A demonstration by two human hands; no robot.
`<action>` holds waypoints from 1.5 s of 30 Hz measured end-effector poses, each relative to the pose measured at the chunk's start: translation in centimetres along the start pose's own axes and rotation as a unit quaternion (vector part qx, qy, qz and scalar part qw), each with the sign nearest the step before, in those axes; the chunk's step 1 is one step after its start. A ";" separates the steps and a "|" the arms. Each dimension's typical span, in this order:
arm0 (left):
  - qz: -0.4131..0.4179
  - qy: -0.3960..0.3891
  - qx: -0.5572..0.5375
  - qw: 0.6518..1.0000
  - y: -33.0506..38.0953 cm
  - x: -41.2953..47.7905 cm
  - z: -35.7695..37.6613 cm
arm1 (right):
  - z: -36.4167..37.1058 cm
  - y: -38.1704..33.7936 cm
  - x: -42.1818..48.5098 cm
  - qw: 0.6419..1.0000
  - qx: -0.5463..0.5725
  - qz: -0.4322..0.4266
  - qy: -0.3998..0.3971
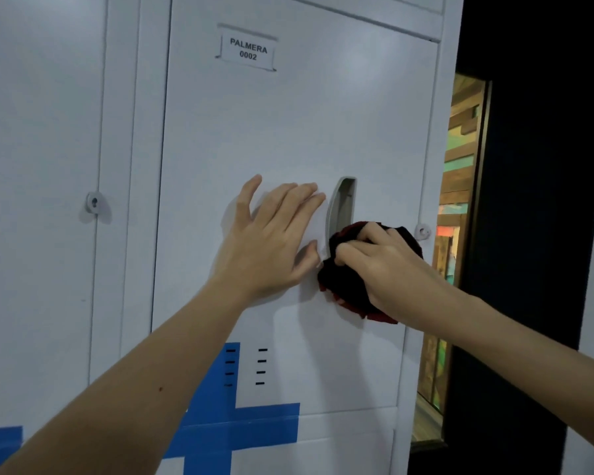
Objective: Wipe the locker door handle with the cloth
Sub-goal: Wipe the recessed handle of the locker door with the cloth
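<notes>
Both forearms are extended toward the white locker door (288, 132). On the left, the left hand (271, 238) is pressed flat with fingers spread, just beside the grey handle (340, 204). To its right, a bunched dark red cloth (343, 282) is gripped by the right hand (388, 265) against the handle's lower end.

Both my bare arms reach forward and up.
My left hand (271, 241) lies flat, fingers together and extended, thumb spread upward. My right hand (388, 265) is curled knuckles-out, fingers bunched tight around the cloth (343, 279).
</notes>
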State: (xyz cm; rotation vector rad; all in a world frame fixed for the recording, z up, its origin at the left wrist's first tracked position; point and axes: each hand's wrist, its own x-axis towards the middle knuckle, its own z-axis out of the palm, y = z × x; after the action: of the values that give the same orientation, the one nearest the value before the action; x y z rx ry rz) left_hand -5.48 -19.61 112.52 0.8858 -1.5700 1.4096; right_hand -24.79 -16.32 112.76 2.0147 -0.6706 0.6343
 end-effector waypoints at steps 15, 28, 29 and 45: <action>-0.002 -0.001 -0.004 1.000 0.2 0.2 0.1 | -3.6 0.5 -3.1 0.926 0.269 0.257 0.056; 0.001 0.006 0.006 1.000 0.3 -0.2 -0.1 | 2.2 -0.8 -1.4 0.996 0.007 0.041 0.084; 0.001 0.004 0.006 1.000 0.2 -0.3 0.0 | 2.3 -0.9 -1.8 0.996 -0.010 0.034 0.080; -0.015 0.024 0.019 0.999 0.2 0.0 0.1 | 3.9 -2.2 3.2 0.928 0.051 0.281 0.239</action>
State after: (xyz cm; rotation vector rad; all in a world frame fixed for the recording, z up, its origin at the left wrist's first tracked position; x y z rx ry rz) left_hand -5.70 -19.64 112.42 0.8880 -1.4938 1.4327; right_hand -20.27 -19.38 111.71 1.6471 -0.9252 1.4683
